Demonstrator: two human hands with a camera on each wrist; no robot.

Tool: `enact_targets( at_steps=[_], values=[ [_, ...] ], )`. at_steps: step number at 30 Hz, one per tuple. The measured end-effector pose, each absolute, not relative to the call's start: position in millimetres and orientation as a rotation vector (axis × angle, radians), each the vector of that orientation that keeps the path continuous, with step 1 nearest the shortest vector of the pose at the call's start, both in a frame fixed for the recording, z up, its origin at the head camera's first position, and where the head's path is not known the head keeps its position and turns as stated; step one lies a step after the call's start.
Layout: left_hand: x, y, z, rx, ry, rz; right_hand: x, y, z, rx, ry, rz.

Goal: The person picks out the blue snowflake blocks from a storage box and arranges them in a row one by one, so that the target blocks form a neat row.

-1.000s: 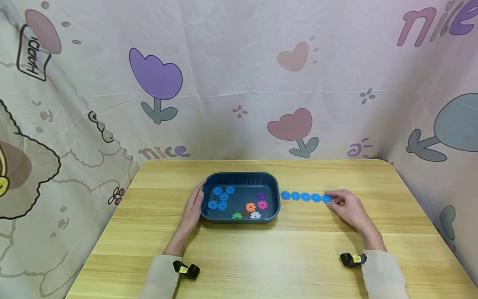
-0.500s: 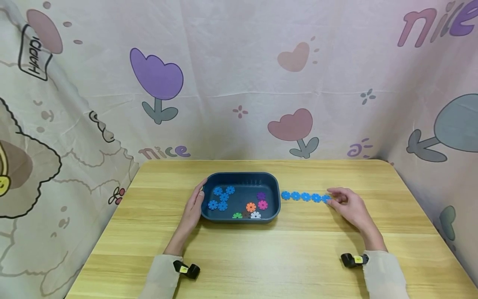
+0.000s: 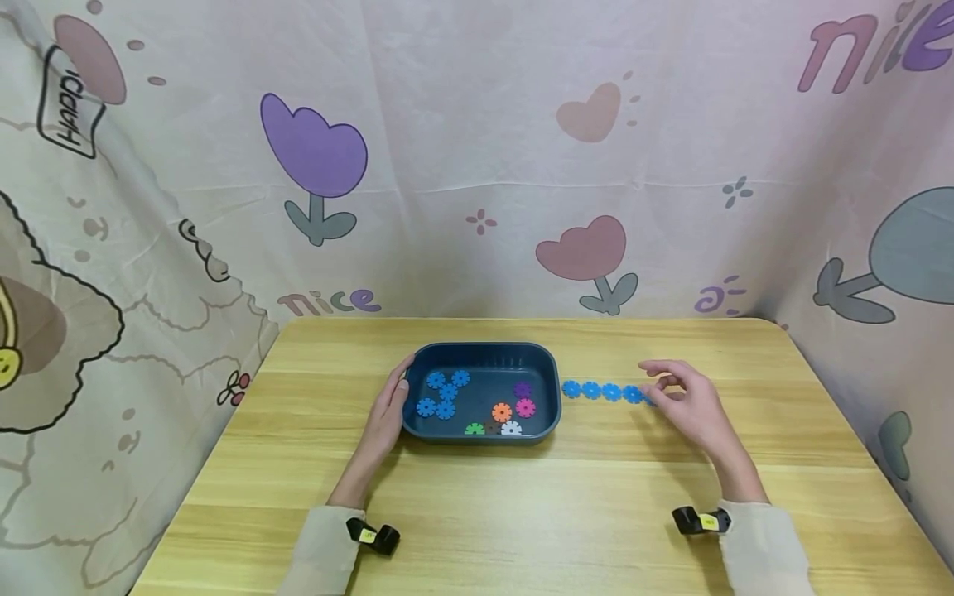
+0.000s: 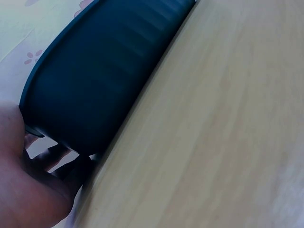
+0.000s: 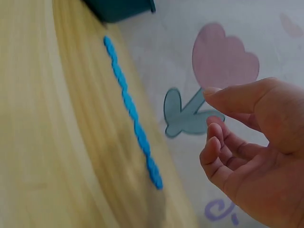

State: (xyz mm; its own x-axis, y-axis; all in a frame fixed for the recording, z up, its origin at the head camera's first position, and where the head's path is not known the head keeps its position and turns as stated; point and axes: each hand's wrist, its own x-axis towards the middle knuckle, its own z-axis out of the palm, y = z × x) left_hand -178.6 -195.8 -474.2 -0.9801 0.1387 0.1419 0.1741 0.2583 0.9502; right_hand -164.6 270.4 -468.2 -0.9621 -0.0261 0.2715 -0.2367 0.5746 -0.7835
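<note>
My left hand [image 3: 387, 406] lies along the left end of a dark blue plastic tray [image 3: 547, 428], its fingers extended against the outer wall. In the left wrist view its fingertips [image 4: 78, 168] meet the lower edge of the tray's end. To the tray's right, several blue notched snowflake discs [image 3: 611, 392] form a straight row on the table. Above the row's right end hovers my right hand [image 3: 689, 403], partly covering the last disc. The right wrist view shows that hand loosely curled, thumb and fingers apart, holding nothing, clear of the blue row [image 5: 128, 104].
Inside the tray, several blue discs [image 3: 448, 391] lie at the left. Purple [image 3: 522, 389], pink [image 3: 525, 407], orange [image 3: 503, 411], white [image 3: 511, 428], brown and green discs [image 3: 474, 429] lie at the right and front. A printed cloth [image 3: 447, 165] hangs behind the wooden table [image 3: 522, 513].
My right hand has let go of the disc at the row's right end, then risen and shifted slightly left over it. The left hand and tray stay put.
</note>
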Motion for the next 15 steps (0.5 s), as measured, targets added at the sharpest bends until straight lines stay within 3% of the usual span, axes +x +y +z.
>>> enact_targets(
  at_steps=[15],
  values=[
    [-177.7,-196.0,-472.6,-0.308,-2.466,-1.888,-161.0,202.3,-445.2,0.487,-2.486,1.417]
  ],
)
